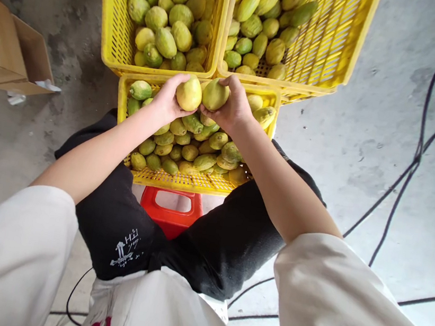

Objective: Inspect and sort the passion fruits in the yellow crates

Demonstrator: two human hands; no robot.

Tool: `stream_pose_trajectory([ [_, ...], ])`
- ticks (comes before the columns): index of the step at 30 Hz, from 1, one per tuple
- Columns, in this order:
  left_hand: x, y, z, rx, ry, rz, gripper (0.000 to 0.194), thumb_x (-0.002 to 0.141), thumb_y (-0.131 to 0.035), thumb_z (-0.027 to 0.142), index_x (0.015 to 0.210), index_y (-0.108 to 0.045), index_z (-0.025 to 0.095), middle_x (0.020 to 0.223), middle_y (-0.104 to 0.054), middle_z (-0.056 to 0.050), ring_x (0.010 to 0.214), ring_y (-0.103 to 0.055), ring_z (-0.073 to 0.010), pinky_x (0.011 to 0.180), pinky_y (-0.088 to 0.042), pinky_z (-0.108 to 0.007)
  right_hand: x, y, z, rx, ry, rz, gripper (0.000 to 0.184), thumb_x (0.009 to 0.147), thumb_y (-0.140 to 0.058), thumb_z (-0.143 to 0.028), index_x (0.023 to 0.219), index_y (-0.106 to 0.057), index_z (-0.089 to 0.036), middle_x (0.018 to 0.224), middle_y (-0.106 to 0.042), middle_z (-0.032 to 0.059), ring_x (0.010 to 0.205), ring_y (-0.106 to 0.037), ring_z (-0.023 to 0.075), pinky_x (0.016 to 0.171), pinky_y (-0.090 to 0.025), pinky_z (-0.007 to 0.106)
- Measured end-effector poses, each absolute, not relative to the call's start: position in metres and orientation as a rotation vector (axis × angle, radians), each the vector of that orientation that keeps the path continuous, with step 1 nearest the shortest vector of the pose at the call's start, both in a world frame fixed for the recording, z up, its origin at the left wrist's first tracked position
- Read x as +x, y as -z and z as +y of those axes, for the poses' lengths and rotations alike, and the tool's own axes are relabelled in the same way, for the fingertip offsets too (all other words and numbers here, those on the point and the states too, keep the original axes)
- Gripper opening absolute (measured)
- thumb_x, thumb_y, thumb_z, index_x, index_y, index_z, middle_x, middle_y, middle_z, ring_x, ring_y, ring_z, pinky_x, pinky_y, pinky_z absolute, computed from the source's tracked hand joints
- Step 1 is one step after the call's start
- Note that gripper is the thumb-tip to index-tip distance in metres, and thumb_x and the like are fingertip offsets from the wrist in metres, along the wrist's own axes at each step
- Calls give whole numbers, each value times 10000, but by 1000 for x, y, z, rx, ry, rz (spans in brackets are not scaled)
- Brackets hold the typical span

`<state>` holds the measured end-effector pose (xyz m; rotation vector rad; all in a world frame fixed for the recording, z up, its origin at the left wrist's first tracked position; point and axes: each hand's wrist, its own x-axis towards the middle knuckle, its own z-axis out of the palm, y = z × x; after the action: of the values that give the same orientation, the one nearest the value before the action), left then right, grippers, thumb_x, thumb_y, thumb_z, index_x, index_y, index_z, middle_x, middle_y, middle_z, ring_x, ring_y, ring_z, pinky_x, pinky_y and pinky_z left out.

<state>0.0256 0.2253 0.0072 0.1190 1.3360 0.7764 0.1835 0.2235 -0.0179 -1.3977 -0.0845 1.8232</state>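
My left hand is closed round a pale yellow-green fruit, smooth and rounded. In my right hand is another fruit, slightly greener, gripped between thumb and fingers. The two fruits are side by side, almost touching, above the near yellow crate. That crate holds many oval green and yellow fruits, some looking ridged or wrinkled. Their exact kind is unclear; they resemble small papayas. My hands and forearms hide part of the crate's contents.
Beyond stand two larger yellow crates, the left one full of fruit and the right one partly filled. A red plastic stool shows between my knees. Cardboard boxes are at left; black cables cross the floor at right.
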Motion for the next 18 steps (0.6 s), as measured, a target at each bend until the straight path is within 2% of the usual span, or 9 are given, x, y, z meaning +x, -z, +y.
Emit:
stream_pose_trajectory([
  [2, 26, -2, 225, 118, -779, 1325, 363, 1013, -916, 563, 1191, -733, 305, 1055, -875, -33, 1430, -778, -337, 1115, -689, -440, 185, 23, 225, -1394, -1835, -159, 274, 962, -860, -406, 1050, -610, -334, 939, -789, 18, 1210, -789, 360, 862, -719, 468],
  [5, 26, 3, 225, 95, -800, 1273, 549, 883, -972, 741, 1276, -794, 401, 1012, -890, -36, 1390, -795, -392, 1024, -724, -505, 186, 27, 225, -1384, -1867, -197, 392, 903, -945, -427, 1044, -591, -335, 913, -776, -1, 1134, -797, 356, 847, -701, 460],
  [9, 25, -2, 225, 66, -818, 1288, 619, 816, -965, 743, 1344, -823, 454, 959, -890, -69, 1473, -740, -455, 985, -725, -573, 182, 26, 222, -1346, -1874, -94, 264, 1003, -843, -359, 1071, -590, -327, 875, -753, -12, 1022, -778, 289, 797, -661, 399],
  [11, 25, -7, 225, 46, -826, 1292, 574, 841, -930, 710, 1349, -824, 465, 981, -898, -77, 1521, -709, -464, 1002, -716, -581, 183, 26, 221, -1331, -1854, -51, 217, 1041, -800, -330, 1078, -586, -322, 852, -735, -15, 990, -757, 261, 765, -644, 362],
  [13, 25, -12, 226, 18, -845, 1275, 474, 924, -848, 648, 1350, -816, 443, 988, -901, -82, 1542, -695, -457, 1048, -698, -579, 187, 27, 221, -1332, -1855, -55, 266, 1031, -831, -364, 1077, -572, -327, 858, -730, -14, 998, -750, 265, 760, -645, 356],
  [15, 25, -15, 226, -9, -857, 1242, 374, 1034, -718, 557, 1353, -793, 377, 937, -879, -96, 1520, -704, -438, 1101, -668, -568, 192, 29, 223, -1334, -1871, -83, 336, 1004, -865, -442, 1067, -553, -337, 880, -732, -6, 1029, -755, 290, 784, -660, 380],
  [18, 25, -18, 226, -16, -858, 1221, 309, 1123, -558, 453, 1318, -755, 318, 837, -801, -105, 1408, -745, -388, 1114, -648, -521, 199, 32, 224, -1300, -1858, -80, 254, 1037, -741, -491, 1046, -542, -332, 897, -739, 14, 1059, -761, 308, 852, -676, 429],
])
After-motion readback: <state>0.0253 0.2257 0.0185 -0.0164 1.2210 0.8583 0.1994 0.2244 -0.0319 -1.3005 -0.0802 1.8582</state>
